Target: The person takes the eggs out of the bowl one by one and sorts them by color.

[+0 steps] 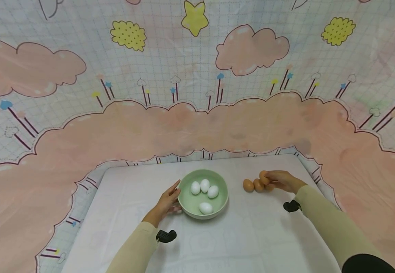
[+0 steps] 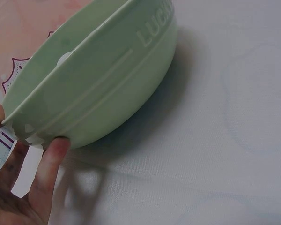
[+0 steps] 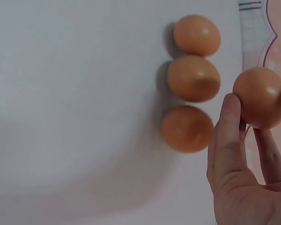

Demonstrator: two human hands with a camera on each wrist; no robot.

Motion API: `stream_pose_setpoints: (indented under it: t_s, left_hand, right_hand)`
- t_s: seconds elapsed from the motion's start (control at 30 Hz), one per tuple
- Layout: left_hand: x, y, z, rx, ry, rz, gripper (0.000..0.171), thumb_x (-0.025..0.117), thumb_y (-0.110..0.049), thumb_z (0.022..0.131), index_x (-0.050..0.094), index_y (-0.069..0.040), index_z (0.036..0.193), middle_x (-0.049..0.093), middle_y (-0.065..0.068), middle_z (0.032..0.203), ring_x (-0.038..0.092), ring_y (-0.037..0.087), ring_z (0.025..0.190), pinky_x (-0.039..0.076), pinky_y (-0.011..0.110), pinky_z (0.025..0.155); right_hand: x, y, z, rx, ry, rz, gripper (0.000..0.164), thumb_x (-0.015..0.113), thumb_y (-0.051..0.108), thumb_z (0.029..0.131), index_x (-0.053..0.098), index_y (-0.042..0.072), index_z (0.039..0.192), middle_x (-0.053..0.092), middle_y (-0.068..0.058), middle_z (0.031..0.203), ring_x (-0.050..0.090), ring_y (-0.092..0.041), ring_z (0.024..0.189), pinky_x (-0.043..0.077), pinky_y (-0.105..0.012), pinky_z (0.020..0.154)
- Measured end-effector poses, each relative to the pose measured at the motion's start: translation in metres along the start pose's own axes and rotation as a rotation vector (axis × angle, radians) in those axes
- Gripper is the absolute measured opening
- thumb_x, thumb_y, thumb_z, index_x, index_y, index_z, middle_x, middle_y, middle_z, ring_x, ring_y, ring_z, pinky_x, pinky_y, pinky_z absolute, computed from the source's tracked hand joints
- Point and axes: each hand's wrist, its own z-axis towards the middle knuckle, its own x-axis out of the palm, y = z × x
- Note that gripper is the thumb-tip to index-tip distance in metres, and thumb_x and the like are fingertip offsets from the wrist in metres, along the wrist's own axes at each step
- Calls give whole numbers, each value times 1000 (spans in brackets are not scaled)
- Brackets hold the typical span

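A pale green bowl (image 1: 202, 217) stands on the white table with several white eggs (image 1: 213, 192) inside. My left hand (image 1: 166, 201) is at its left side. In the left wrist view, the fingertips (image 2: 58, 146) of that hand touch the bowl's outer wall and rim, spread and fairly straight. To the right of the bowl, my right hand (image 1: 284, 180) pinches a brown egg (image 3: 261, 97) between fingertips, raised above the others. Three brown eggs (image 3: 193, 78) lie in a row beside it on the table, close together. Only part of one white egg (image 2: 63, 58) shows over the rim in the left wrist view.
White cloth covers the table (image 1: 252, 235). A patterned curtain (image 1: 183, 129) with clouds and stars hangs behind it and along the sides. Dark wrist cameras (image 1: 166, 236) sit on both sleeves. The bowl and the brown eggs are a short gap apart.
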Motion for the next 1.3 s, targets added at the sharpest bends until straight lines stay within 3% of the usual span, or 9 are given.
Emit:
stream_pose_setpoints:
  t_s: [0.17, 0.33, 0.6, 0.9, 1.3]
  left_hand:
    - [-4, 16, 13, 2, -42, 1, 49, 48, -29, 94, 32, -34, 140, 15, 17, 146, 45, 40, 113, 53, 42, 71]
    - [-3, 16, 12, 3, -58, 2, 48, 49, -30, 94, 34, -36, 138, 17, 17, 146, 46, 40, 112, 53, 43, 71]
    - [-4, 16, 14, 6, -28, -8, 49, 46, -26, 95, 29, -30, 141, 11, 20, 146, 40, 44, 116, 52, 45, 72]
    - [-6, 17, 14, 14, -28, -2, 50, 47, -29, 95, 29, -31, 141, 11, 20, 146, 40, 45, 116, 53, 44, 72]
    - [-4, 20, 12, 28, -48, 21, 48, 48, -30, 94, 32, -32, 140, 17, 20, 145, 46, 41, 111, 53, 44, 71]
  right_hand:
    - [-9, -5, -5, 25, -50, 46, 55, 48, 17, 94, 26, -13, 134, 29, -22, 135, 43, -22, 109, 38, -38, 97]
    - [-20, -10, -5, 67, -111, 41, 56, 50, 19, 93, 27, -10, 135, 31, -22, 133, 47, -21, 102, 45, -31, 89]
    - [-32, -21, -8, 94, -151, 36, 55, 50, 17, 93, 28, -11, 134, 38, -18, 122, 50, -18, 92, 48, -30, 84]
    - [-37, -32, -6, 73, -200, 81, 42, 54, 13, 90, 43, -11, 123, 53, -4, 96, 54, -14, 82, 51, -27, 76]
    - [-34, -44, -5, 90, -275, 37, 46, 57, 14, 87, 44, -11, 123, 52, -5, 96, 53, -16, 82, 50, -28, 76]
